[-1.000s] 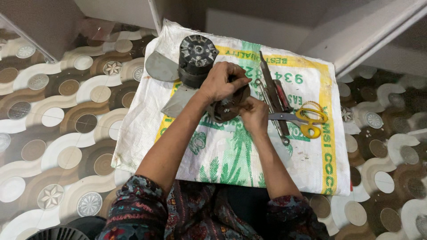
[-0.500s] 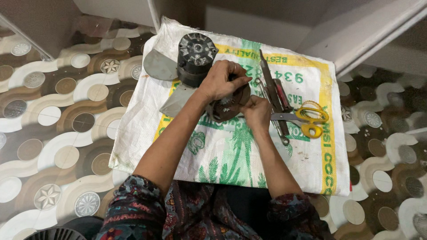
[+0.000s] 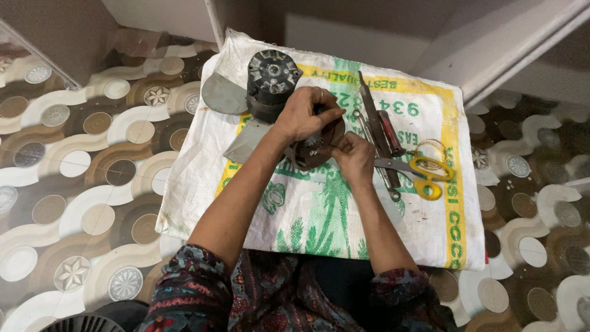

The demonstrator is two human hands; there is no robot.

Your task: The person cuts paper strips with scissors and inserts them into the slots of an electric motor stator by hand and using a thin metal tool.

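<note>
Little is changing since a second ago: both hands are staying on the round brown motor part (image 3: 314, 147), with the left hand (image 3: 302, 117) shifting only slightly over its top edge and the right hand (image 3: 354, 157) keeping to its right side. That part is resting on the white woven sack (image 3: 295, 209) spread over the patterned floor (image 3: 80, 166), just in front of the black fan motor (image 3: 270, 86) with its grey blades (image 3: 224, 95). Left fingers are curling down over the part's rim, closed around it; right fingers are bunched tight against its edge, though what they are pinching, if anything, is hidden behind the knuckles. No container is showing anywhere; the loose tools are lying straight on the sack, namely a dark file (image 3: 372, 110), a red-handled screwdriver (image 3: 389, 132) and yellow-handled scissors (image 3: 424, 175), all just right of the right hand. Most of the part's face is lying covered by the hands, and a ribbed dark object (image 3: 77, 323) is being cut off at the bottom left.
</note>
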